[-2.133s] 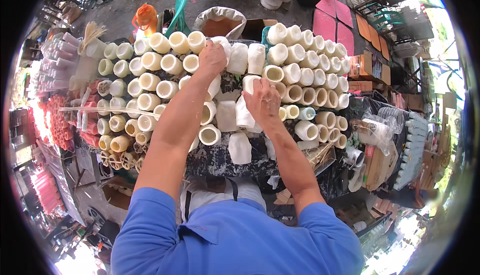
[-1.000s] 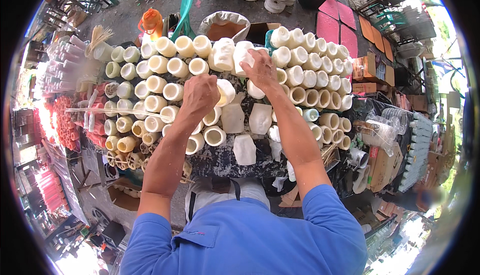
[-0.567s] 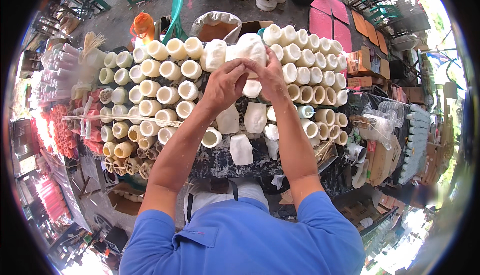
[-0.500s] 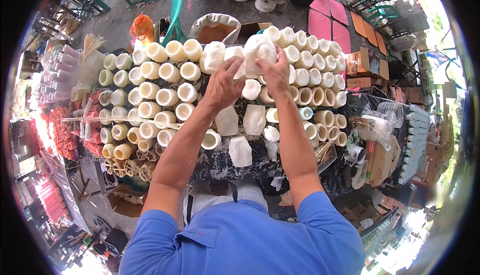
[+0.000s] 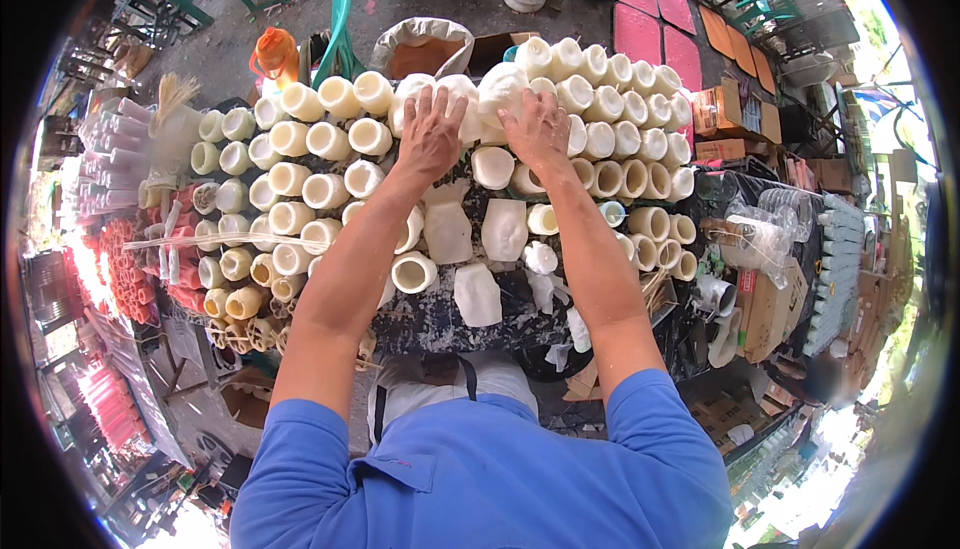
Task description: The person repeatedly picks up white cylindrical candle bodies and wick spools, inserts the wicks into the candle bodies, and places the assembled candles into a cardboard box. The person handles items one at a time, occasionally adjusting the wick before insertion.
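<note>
My left hand (image 5: 432, 134) lies flat with fingers spread on white, wax-like lumps at the far middle of the table, covering part of them. Beside it, my right hand (image 5: 537, 129) rests with fingers outstretched on the near right side of a rounded white lump (image 5: 502, 87). Neither hand grips anything. Flat white slabs with uneven edges lie between my forearms: one on the left (image 5: 448, 233), another on the right (image 5: 504, 229), and one nearer me (image 5: 478, 295). A small crumpled white piece (image 5: 541, 257) sits by my right forearm.
Rows of hollow cream wax-like cups (image 5: 325, 191) flank my hands, with more cups (image 5: 605, 103) on the right. Thin pale sticks (image 5: 225, 239) cross the left rows. Beyond the table stand an open sack (image 5: 425, 46) and an orange jug (image 5: 276, 57). Cardboard boxes (image 5: 735, 114) are at right.
The white lump that my right hand was gripping now rests at the far middle. My right hand has opened and flattened against it; my left hand has spread over the lumps beside it.
</note>
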Motion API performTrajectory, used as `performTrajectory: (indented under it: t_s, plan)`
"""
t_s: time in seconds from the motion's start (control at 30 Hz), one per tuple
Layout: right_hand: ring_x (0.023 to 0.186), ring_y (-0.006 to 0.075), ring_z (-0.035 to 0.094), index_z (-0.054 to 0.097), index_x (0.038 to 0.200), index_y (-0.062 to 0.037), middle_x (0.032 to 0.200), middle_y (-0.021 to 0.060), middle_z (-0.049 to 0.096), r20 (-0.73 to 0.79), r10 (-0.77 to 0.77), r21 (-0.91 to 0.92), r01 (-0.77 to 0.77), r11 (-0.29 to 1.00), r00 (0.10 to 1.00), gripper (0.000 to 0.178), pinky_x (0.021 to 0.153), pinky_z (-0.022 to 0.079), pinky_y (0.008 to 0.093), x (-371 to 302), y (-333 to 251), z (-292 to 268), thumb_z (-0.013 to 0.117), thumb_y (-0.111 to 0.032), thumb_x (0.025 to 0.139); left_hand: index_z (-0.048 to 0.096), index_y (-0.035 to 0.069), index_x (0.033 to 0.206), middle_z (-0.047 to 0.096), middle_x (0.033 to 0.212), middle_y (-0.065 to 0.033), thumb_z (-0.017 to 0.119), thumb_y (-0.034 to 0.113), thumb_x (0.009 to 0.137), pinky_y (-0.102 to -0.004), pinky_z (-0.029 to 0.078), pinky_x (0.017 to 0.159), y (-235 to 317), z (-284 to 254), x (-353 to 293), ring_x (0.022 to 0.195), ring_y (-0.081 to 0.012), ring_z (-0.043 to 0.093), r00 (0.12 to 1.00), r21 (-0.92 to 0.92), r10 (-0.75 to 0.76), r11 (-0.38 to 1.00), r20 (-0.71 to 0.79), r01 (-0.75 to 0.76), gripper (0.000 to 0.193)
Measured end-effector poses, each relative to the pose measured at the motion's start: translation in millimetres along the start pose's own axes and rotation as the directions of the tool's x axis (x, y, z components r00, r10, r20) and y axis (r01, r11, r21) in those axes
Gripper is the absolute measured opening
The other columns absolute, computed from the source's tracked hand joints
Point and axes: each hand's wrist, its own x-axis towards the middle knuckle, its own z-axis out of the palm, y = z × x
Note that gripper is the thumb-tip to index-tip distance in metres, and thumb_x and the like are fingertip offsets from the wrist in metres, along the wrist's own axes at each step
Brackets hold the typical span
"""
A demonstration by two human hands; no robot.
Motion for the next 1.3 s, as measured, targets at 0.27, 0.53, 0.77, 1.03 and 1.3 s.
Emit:
performTrajectory:
  t_s: [0.27, 0.53, 0.77, 1.03, 1.3]
  plan:
    - [0.131, 0.0420, 0.057, 0.062, 0.140, -0.0073, 0.143, 0.0196, 0.056, -0.198, -0.236, 0.022, 0.245, 0.969, 0.951, 0.072, 0.111, 0.043, 0.0570, -1.9, 1.0, -5.0, 0.084, -0.046, 0.083, 0.057, 0.010, 0.147, 0.051, 0.152, -0.0244, 0.079, 0.015, 0.081, -0.0599, 0.036, 0.116, 8.3, -21.1, -4.1, 0.144, -0.0462, 0.046, 0.999, -0.054, 0.016, 0.998, 0.049, -0.014, 0.070]
    - [0.118, 0.0339, 0.061, 0.061, 0.134, -0.0041, 0.128, 0.0136, 0.065, -0.140, -0.380, -0.057, 0.376, 0.925, 0.914, 0.075, 0.101, 0.045, 0.0508, -52.1, -5.4, -15.2, 0.088, -0.045, 0.078, 0.065, 0.003, 0.133, 0.059, 0.140, -0.0217, 0.084, 0.015, 0.081, -0.0505, 0.042, 0.113, 22.9, -76.8, -50.0, 0.133, -0.0409, 0.055, 0.995, -0.235, 0.013, 0.972, 0.098, 0.011, 0.056]
    - [0.108, 0.0323, 0.061, 0.061, 0.123, -0.0025, 0.112, 0.0160, 0.064, -0.059, -0.418, -0.292, 0.384, 0.876, 0.907, 0.067, 0.094, 0.045, 0.0491, -96.3, -13.9, 25.6, 0.091, -0.035, 0.073, 0.070, 0.001, 0.121, 0.072, 0.114, -0.0190, 0.080, 0.022, 0.089, -0.0478, 0.054, 0.097, 89.1, -137.0, -178.4, 0.111, -0.0382, 0.067, 0.984, -0.595, -0.020, 0.794, 0.177, 0.123, 0.040]
    - [0.104, 0.0315, 0.058, 0.060, 0.121, 0.0033, 0.113, 0.0179, 0.058, -0.034, -0.463, -0.385, 0.416, 0.824, 0.886, 0.043, 0.092, 0.045, 0.0464, -130.5, -20.0, 35.8, 0.069, -0.023, 0.088, 0.071, 0.001, 0.116, 0.072, 0.108, -0.0177, 0.079, 0.024, 0.091, -0.0465, 0.055, 0.094, 107.1, -134.8, -228.9, 0.105, -0.0380, 0.068, 0.921, -0.641, 0.059, 0.735, 0.385, 0.221, 0.035]
    - [0.125, 0.0495, 0.058, 0.046, 0.139, 0.0066, 0.138, 0.0280, 0.057, -0.327, -0.359, 0.085, 0.405, 0.910, 0.874, 0.078, 0.105, 0.051, 0.0526, -189.5, -28.6, -43.9, 0.088, -0.028, 0.084, 0.071, -0.002, 0.120, 0.072, 0.115, -0.0203, 0.079, 0.025, 0.092, -0.0458, 0.055, 0.095, 95.7, -154.0, -247.5, 0.110, -0.0378, 0.068, 0.881, -0.671, -0.008, 0.645, 0.473, 0.366, 0.039]
